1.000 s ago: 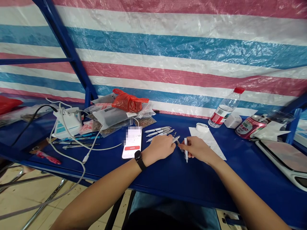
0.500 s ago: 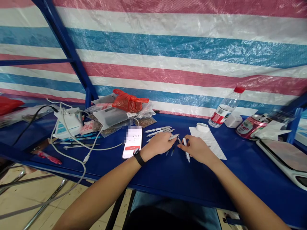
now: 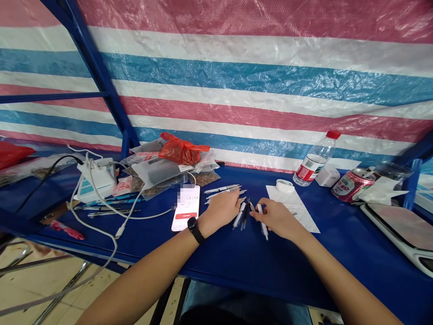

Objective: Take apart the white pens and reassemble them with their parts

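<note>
Right hand (image 3: 275, 218): fingers clamped on white barrel (image 3: 264, 229), over table (image 3: 237, 259), right of refills (image 3: 246, 216). Left hand (image 3: 222, 210) at second barrel (image 3: 239, 216) — cannot tell whether fingers grip. Barrels likely light, stiff, slick — best held mid-length; refills likely bendable.

Left hand (image 3: 223, 208): fingertips curled from my view, hold on white pen (image 3: 239, 215) beneath unclear | Pens (image 3: 221, 188): row partly behind that hand | Phone (image 3: 186, 211): screen's upper left pixelated, unreadable to me | Paper (image 3: 297, 210): marks too small | Can (image 3: 353, 186): lettering likewise | Scale (image 3: 399, 225): cut by right edge | Red item (image 3: 13, 153): cut by left edge, kind unclear
</note>
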Available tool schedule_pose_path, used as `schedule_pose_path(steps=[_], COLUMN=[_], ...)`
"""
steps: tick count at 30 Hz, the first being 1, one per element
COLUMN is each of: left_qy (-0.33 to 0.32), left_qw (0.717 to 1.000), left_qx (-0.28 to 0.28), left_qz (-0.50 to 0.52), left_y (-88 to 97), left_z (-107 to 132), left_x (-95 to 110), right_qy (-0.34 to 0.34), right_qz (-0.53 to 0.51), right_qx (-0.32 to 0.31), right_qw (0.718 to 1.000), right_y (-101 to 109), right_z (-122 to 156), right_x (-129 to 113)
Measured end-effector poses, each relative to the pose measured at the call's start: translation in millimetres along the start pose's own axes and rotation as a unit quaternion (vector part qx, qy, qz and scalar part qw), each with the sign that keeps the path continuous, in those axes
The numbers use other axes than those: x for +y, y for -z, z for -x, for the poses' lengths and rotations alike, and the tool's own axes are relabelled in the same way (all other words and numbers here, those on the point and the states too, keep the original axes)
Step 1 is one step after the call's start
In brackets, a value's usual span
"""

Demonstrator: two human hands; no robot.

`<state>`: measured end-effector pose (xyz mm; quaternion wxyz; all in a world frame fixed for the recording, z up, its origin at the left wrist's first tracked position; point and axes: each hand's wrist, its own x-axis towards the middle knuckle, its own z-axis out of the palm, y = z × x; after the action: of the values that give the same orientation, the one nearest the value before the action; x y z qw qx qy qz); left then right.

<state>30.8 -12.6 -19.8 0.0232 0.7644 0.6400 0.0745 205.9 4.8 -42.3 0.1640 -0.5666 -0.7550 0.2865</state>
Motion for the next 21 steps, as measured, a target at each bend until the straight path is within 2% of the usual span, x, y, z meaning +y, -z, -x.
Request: schedule_pose_path(steps=[9,17,21], left_qy=[-0.022,-0.006,-0.025], left_qw=[1.0,1.0,1.0], left_qx=[0.014,0.016,0.0], left_qz=[0.002,-0.002,-0.012], left_y=[-1.5,0.8,-0.8], left_z=[1,3,4], left_x=[-1,4,4], right_qy=[-0.005,0.028,0.046], right_qz=[0.004,0.043,0.065], right_qx=[0.011,0.127,0.108], right_qw=[1.0,0.991,0.991], right_y=[5,13,10], right_z=[2,-5,-7], right_x=[-5,6,9])
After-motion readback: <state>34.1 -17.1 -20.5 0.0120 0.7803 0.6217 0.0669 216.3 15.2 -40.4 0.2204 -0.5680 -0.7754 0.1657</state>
